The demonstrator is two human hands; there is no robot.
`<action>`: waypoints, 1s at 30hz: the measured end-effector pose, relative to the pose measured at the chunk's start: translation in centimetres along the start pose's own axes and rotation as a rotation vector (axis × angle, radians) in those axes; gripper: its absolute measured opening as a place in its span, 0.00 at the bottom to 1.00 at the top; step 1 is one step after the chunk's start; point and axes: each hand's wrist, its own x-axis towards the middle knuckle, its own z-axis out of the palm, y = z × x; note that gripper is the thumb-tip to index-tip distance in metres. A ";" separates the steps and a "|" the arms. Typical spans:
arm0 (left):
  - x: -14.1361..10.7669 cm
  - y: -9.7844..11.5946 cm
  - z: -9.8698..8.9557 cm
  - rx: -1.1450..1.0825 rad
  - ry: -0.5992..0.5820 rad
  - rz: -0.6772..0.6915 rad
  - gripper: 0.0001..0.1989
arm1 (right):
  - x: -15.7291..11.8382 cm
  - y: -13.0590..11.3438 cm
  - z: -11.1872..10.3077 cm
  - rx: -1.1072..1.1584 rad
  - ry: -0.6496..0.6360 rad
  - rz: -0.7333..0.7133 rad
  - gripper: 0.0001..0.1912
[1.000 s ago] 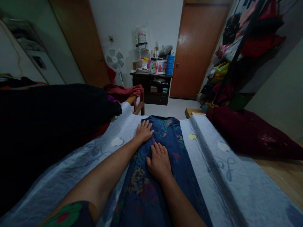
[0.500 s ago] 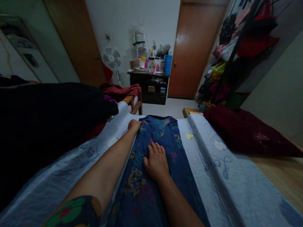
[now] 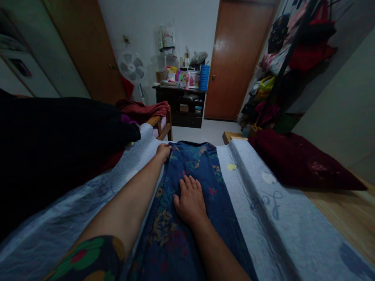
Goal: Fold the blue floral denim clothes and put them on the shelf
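Observation:
A dark blue garment (image 3: pixel 205 175) with a floral print lies lengthwise on a light grey-blue sheet (image 3: pixel 293 218), its narrower end away from me. At its far left corner, my left hand (image 3: pixel 164 150) is closed on the fabric edge. My right hand (image 3: pixel 191 198) rests flat, palm down, on the middle of the garment, its fingers slightly apart and pointing away. Nothing shows in its grip.
A black cloth heap (image 3: pixel 58 140) covers the left side. To the right lies a dark red cushion (image 3: pixel 304 160) beside a wooden surface (image 3: pixel 345 210). Farther back stand a wooden rail (image 3: pixel 166 127), a white fan (image 3: pixel 132 68) and a dark cabinet (image 3: pixel 178 117).
The whole view has shifted slightly, so things appear a little farther left. Both hands keep nearly the same places on the garment.

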 end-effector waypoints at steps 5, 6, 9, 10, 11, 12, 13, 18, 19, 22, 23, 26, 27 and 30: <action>0.4 -0.1 -0.4 -0.073 -0.061 0.021 0.12 | -0.1 0.0 -0.1 0.005 0.007 -0.005 0.30; 0.6 -0.1 -0.4 -0.073 -0.066 0.022 0.11 | -0.1 0.0 -0.1 0.005 0.004 -0.004 0.30; 1.0 -0.2 -0.3 -0.050 -0.051 0.023 0.10 | -0.1 0.0 0.0 0.007 0.000 0.003 0.30; 1.1 -0.3 -0.3 -0.034 -0.037 0.023 0.10 | -0.1 0.0 0.0 0.008 0.001 0.004 0.30; 1.2 -0.3 -0.2 -0.014 -0.021 0.021 0.09 | -0.1 0.0 0.0 0.008 0.002 0.003 0.30; 1.4 -0.4 -0.1 0.012 -0.002 0.019 0.09 | -0.1 0.0 0.0 0.007 0.003 0.002 0.30; 1.5 -0.4 -0.1 0.040 0.015 0.017 0.09 | -0.1 0.0 -0.1 0.006 0.003 0.001 0.30; 1.9 -0.1 0.0 0.204 0.092 0.026 0.07 | -0.1 0.0 -0.1 0.006 0.000 0.000 0.31; 1.8 0.0 0.0 0.235 0.102 0.033 0.07 | -0.1 0.0 -0.1 0.008 -0.001 0.000 0.31; 1.2 0.7 -0.3 0.307 0.136 0.052 0.07 | -0.1 0.0 -0.1 0.016 -0.006 0.003 0.31; 0.7 0.9 -0.4 0.324 0.152 0.056 0.08 | 0.0 0.0 -0.1 0.017 -0.006 0.005 0.30; -1.3 1.6 -1.0 0.374 0.240 0.128 0.14 | 0.0 0.0 -0.1 0.016 -0.001 0.005 0.30; -2.2 1.7 -1.1 0.414 0.257 0.208 0.15 | 0.0 0.0 -0.1 0.015 0.002 0.004 0.30; -5.0 1.6 -1.3 0.642 0.093 0.575 0.14 | -0.1 0.0 -0.1 0.017 0.003 0.001 0.30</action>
